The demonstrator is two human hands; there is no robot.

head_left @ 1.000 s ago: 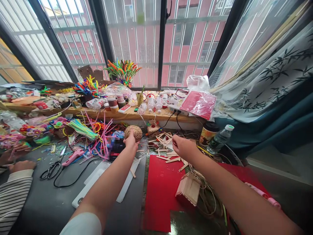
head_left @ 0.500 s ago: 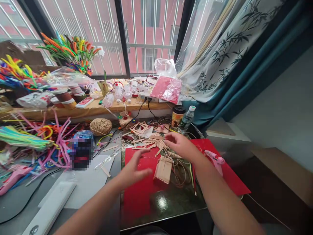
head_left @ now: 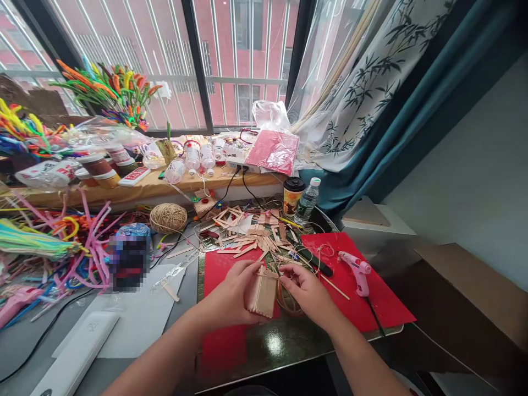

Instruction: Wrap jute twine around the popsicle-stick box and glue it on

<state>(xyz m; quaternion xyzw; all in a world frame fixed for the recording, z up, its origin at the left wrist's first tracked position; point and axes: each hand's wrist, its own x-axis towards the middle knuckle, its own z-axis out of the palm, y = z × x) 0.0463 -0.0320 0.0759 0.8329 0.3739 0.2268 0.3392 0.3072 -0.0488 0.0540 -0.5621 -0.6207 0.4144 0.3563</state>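
Wooden stick box (head_left: 265, 295), lower centre of frame, gripped in curled left hand (head_left: 236, 290); right hand (head_left: 306, 287) half-closed just beside (hold unclear).

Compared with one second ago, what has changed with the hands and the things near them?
The left hand let go of the string ball, moved right and nearer, and now holds the wooden box. The right hand came back to the box's right side; I cannot tell whether it grips anything. The string ball, cup and bottle stayed in place.
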